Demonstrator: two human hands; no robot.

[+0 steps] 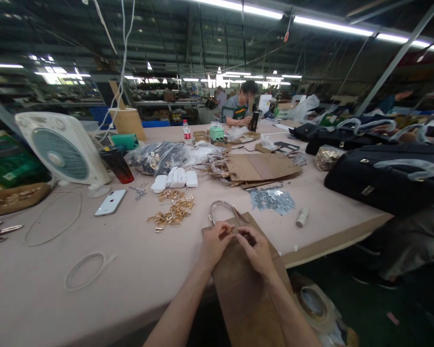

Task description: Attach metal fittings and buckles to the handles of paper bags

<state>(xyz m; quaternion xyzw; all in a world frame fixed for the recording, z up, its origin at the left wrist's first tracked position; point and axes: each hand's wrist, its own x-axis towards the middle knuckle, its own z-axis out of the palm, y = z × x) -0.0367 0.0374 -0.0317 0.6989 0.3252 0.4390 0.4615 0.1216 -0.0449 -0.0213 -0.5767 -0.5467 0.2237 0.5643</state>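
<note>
With my left grip (216,243) and right grip (256,248) I pinch a small gold-coloured fitting (231,231) over the brown bag piece (244,294), which lies across the edge of the surface (141,270) towards me, probably to keep its upper end supported and close.

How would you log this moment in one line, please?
left grip: over brown panel; right grip: beside left; gold hardware: piled on table

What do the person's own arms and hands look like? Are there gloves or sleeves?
Each grip is just a bare hand, the left hand and the right hand, without gloves. Both forearms are bare, with no sleeves, watches or cables showing. Rings are too small to tell.
</note>
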